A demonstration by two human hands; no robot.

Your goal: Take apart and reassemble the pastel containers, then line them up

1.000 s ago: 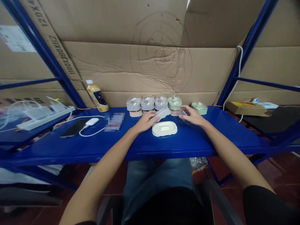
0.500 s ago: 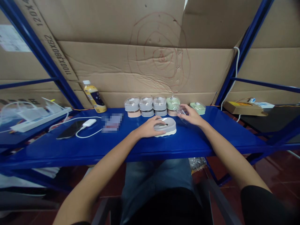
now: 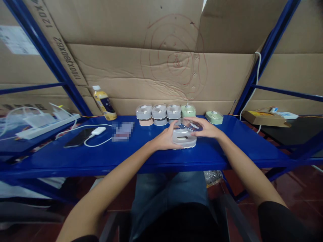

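Note:
A small grey oval container (image 3: 185, 142) with a slot in its front sits on the blue tabletop before me. My left hand (image 3: 166, 137) is closed round its left side, thumb up near the top. My right hand (image 3: 208, 128) grips a clear plastic lid (image 3: 188, 124), tilted over the container's top. Whether the lid touches the container all round cannot be made out. Just behind, similar containers stand stacked in pairs: grey ones (image 3: 158, 111) and a green one (image 3: 188, 110) on top, with a pink one (image 3: 146, 121) among those below.
Another green container (image 3: 214, 117) stands alone at the back right. On the left are a yellow bottle (image 3: 104, 103), a phone (image 3: 79, 137) with a white charger (image 3: 98, 131), and a power strip (image 3: 47, 127). An open cardboard box (image 3: 264, 118) lies far right. Cardboard (image 3: 113, 67) lines the back.
My right hand has brought the clear lid leftward from beside the stacks to above the grey container. My left hand has shifted from over the container's top to its left side.

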